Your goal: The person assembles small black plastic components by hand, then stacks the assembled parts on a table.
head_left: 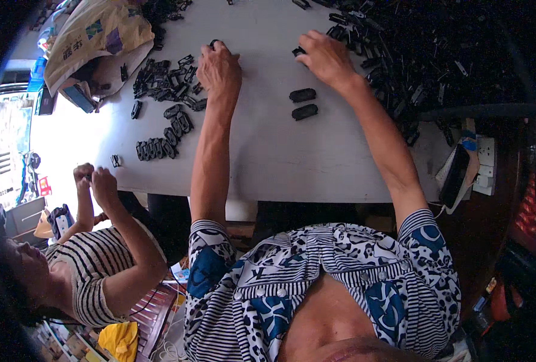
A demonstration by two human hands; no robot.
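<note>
My left hand (219,67) reaches over the white table, its fingers curled round a small black piece (213,43) that is mostly hidden. To its right, my right hand (327,59) pinches another small black piece (298,52) between thumb and fingers. Between my forearms, nearer to me, lie two black oval pieces, one (303,95) just beyond the other (304,111). Left of my left wrist is a loose spread of small black parts (162,81). Closer in, several black oval pieces (153,148) stand side by side in a row.
A large heap of black parts (418,66) covers the table's right side. At the far left lies a printed bag (99,39). A power strip (487,163) sits by the right edge. On my left a co-worker in a striped shirt (99,265) holds something small in both hands.
</note>
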